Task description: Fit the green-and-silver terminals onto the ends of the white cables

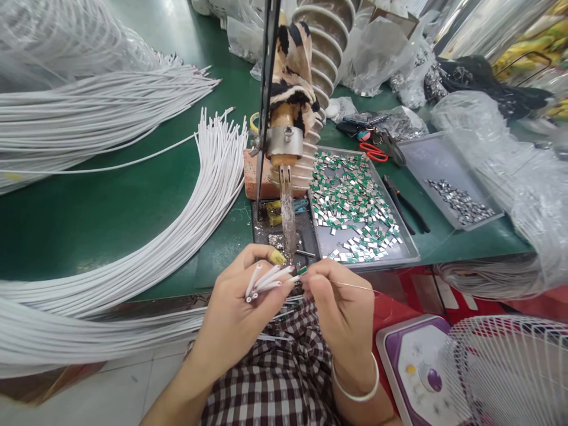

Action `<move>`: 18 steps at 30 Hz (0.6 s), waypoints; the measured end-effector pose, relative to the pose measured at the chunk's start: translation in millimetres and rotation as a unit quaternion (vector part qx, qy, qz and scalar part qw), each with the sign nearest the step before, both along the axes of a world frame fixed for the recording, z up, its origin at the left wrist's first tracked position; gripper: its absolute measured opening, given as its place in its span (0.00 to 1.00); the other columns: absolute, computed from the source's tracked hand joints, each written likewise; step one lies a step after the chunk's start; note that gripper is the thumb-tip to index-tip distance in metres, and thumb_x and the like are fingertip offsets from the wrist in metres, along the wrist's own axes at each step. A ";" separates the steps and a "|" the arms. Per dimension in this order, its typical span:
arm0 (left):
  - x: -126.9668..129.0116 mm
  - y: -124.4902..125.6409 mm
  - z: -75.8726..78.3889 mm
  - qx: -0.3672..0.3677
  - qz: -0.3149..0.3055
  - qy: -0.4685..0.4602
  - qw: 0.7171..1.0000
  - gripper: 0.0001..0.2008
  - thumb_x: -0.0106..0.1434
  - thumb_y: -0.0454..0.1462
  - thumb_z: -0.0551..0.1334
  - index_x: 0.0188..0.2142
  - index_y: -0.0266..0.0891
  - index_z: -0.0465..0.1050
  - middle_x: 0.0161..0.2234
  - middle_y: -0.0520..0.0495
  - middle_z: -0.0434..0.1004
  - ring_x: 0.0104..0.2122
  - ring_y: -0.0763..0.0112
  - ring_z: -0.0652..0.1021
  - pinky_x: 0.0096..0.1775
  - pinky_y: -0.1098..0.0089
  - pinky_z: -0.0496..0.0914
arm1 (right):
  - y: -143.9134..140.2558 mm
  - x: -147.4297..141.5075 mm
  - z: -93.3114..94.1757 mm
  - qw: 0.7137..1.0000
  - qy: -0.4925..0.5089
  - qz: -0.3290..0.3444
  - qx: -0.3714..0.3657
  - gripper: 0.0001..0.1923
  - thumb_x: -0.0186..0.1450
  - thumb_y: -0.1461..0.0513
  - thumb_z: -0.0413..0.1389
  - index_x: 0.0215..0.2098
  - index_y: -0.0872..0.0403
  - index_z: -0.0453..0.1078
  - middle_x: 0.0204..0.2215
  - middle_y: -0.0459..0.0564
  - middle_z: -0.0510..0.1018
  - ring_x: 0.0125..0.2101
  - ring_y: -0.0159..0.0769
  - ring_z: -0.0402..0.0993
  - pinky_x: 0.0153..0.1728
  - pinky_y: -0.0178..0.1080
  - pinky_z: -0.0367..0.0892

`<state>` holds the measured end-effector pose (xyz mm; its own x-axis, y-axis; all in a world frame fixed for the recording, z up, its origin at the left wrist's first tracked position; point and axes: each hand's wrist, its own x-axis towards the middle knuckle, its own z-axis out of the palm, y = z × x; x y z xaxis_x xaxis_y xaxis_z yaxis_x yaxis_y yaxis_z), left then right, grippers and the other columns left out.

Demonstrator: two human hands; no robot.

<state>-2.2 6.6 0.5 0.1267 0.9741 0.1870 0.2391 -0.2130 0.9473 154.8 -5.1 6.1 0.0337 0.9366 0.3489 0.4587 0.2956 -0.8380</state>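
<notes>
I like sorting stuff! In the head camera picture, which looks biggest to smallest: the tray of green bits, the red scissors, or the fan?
1. Fan, though it sits nearest the camera, so unsure against the tray
2. Tray of green bits
3. Red scissors

Cable bundles (pixel 133 236) lie left of the soldering stand (pixel 284 177) — a tray of metal clips (pixel 355 201) right of it, pliers (pixel 406 204) beyond.
</notes>
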 end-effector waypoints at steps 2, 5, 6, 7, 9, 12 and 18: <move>-0.2 1.0 2.6 -0.021 -0.027 0.006 0.999 0.11 0.65 0.32 0.61 0.25 0.40 0.73 0.30 0.50 0.76 0.29 0.73 0.74 0.29 0.73 0.65 | 1.2 0.0 0.1 1.000 -0.015 0.001 0.004 0.13 0.71 0.64 0.54 0.28 0.52 0.70 0.24 0.43 0.76 0.26 0.30 0.71 0.30 0.35 0.66; -0.8 1.4 2.6 -0.068 -0.062 -0.006 0.996 0.14 0.67 0.34 0.58 0.24 0.39 0.69 0.29 0.50 0.76 0.26 0.74 0.72 0.29 0.71 0.64 | 2.4 -0.7 -1.1 0.999 -0.036 0.009 0.030 0.11 0.71 0.67 0.53 0.31 0.53 0.71 0.26 0.44 0.77 0.28 0.30 0.73 0.32 0.34 0.69; -1.1 1.3 1.5 -0.078 -0.065 -0.014 0.995 0.14 0.67 0.34 0.58 0.23 0.39 0.69 0.28 0.50 0.76 0.27 0.72 0.73 0.29 0.71 0.64 | 2.6 -0.9 -2.1 0.998 -0.040 0.018 0.037 0.10 0.71 0.68 0.53 0.32 0.53 0.72 0.27 0.44 0.77 0.29 0.30 0.74 0.33 0.34 0.70; -1.3 1.2 0.3 -0.083 -0.062 -0.023 0.994 0.14 0.67 0.34 0.58 0.23 0.39 0.69 0.28 0.50 0.76 0.28 0.71 0.74 0.30 0.71 0.64 | 2.5 -1.2 -3.5 0.998 -0.041 0.026 0.047 0.10 0.71 0.68 0.52 0.35 0.53 0.73 0.29 0.45 0.79 0.31 0.30 0.75 0.34 0.34 0.71; -1.5 1.3 -1.8 -0.083 -0.039 -0.048 0.995 0.12 0.66 0.34 0.60 0.24 0.39 0.70 0.28 0.51 0.76 0.29 0.71 0.74 0.31 0.71 0.65 | 1.7 -1.9 -6.9 0.997 -0.038 0.028 0.066 0.11 0.71 0.70 0.51 0.42 0.53 0.74 0.36 0.48 0.82 0.34 0.31 0.79 0.36 0.34 0.74; -0.8 2.8 -1.5 -0.073 -0.016 -0.089 0.993 0.11 0.64 0.32 0.61 0.24 0.40 0.70 0.27 0.53 0.75 0.29 0.73 0.74 0.31 0.73 0.66 | -0.8 -3.4 -11.1 0.995 -0.019 -0.014 0.102 0.15 0.71 0.71 0.51 0.49 0.51 0.73 0.42 0.49 0.84 0.37 0.31 0.82 0.38 0.33 0.78; 0.1 7.7 5.0 -0.062 -0.013 -0.143 0.988 0.11 0.63 0.29 0.61 0.24 0.41 0.70 0.30 0.57 0.77 0.24 0.78 0.70 0.28 0.76 0.65 | -1.8 -7.1 -5.2 0.981 -0.035 -0.048 0.186 0.14 0.67 0.71 0.58 0.44 0.48 0.77 0.39 0.48 0.85 0.39 0.36 0.83 0.43 0.41 0.81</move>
